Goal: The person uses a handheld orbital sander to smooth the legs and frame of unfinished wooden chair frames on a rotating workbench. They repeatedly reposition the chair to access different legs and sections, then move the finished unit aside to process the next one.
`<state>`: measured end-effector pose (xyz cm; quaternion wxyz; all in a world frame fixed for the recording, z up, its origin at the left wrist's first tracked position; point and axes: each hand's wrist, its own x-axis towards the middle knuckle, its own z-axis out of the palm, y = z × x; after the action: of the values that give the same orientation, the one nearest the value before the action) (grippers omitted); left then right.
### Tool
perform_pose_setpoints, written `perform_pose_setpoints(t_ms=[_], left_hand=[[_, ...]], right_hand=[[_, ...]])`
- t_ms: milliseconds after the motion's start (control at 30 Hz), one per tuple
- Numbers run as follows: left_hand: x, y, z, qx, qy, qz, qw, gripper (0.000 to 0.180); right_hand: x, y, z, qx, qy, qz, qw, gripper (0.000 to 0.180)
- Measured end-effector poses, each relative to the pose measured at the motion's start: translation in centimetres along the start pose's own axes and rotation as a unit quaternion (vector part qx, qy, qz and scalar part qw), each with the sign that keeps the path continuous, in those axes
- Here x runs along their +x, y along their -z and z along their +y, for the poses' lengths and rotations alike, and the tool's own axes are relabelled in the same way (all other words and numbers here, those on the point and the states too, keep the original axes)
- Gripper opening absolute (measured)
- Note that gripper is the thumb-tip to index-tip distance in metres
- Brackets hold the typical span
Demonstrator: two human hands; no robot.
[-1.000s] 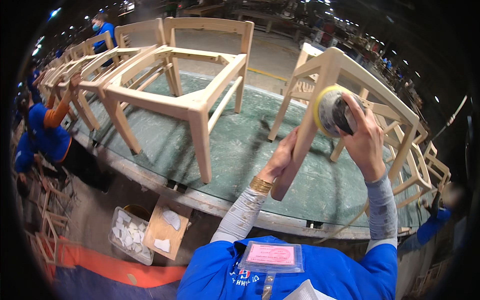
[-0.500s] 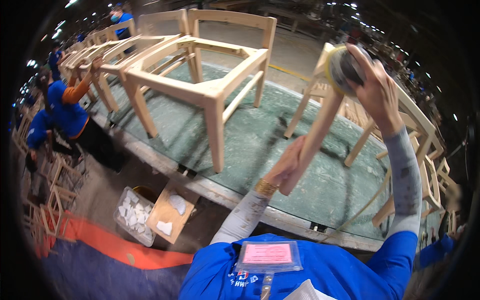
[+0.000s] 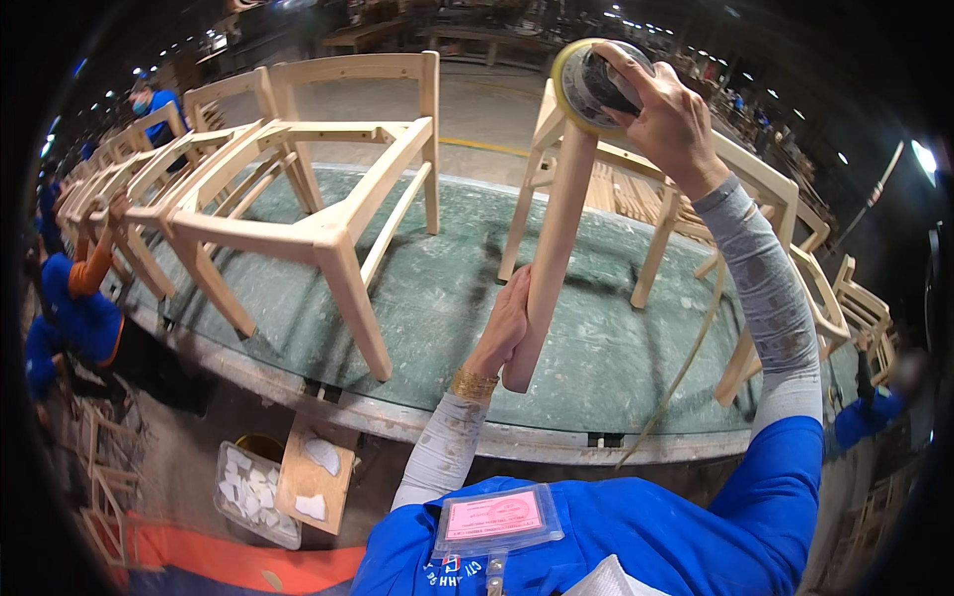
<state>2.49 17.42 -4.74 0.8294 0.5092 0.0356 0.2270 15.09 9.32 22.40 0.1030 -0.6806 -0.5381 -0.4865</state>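
My right hand (image 3: 674, 129) grips a round power sander (image 3: 604, 84) with a dark body and a yellowish pad rim. The sander sits against the upper end of a pale wooden chair leg (image 3: 558, 238) that slants up from near me. Around the lower part of that leg, my left hand (image 3: 509, 323) is closed, with a gold bracelet at its wrist. The leg belongs to a chair that lies tipped on the green-topped workbench (image 3: 437, 298); part of its frame is hidden behind the leg and my right arm.
Seatless wooden chair frames (image 3: 333, 233) stand in a row to the left. A thin hose (image 3: 686, 372) crosses the bench on the right. Below its front edge are a clear bin (image 3: 256, 497) of white pieces and a wooden board (image 3: 316, 472). Co-workers in blue (image 3: 84, 313) stand at left.
The whole scene has shifted left in view as my head turned. My right hand still has the sander at the leg's upper end, and my left hand keeps its hold lower down.
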Motion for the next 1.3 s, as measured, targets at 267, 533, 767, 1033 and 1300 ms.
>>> perform_pose_setpoints(t_ms=[267,533,767,1033,1300], left_hand=[[1.1,0.5,-1.0,0.002,0.0,-0.03,1.0,0.038],[2.3,0.2,-0.5,-0.004,-0.022,-0.06,0.998,0.04],[2.4,0.5,-0.3,-0.005,-0.024,-0.049,0.999,0.041],[1.8,0.2,-0.3,0.009,-0.03,-0.051,0.998,0.039],[1.9,0.6,-0.1,0.036,-0.025,-0.053,0.998,0.039]], right_hand=[[0.1,-1.3,0.3,0.029,-0.015,0.018,0.999,0.078],[0.0,-1.2,3.7,-0.071,-0.055,0.087,0.992,0.072],[-1.8,-1.3,2.7,0.034,-0.02,0.047,0.998,0.074],[-0.9,-1.8,2.4,0.034,-0.028,0.042,0.998,0.076],[-1.4,-2.2,1.8,0.054,-0.004,0.037,0.998,0.078]])
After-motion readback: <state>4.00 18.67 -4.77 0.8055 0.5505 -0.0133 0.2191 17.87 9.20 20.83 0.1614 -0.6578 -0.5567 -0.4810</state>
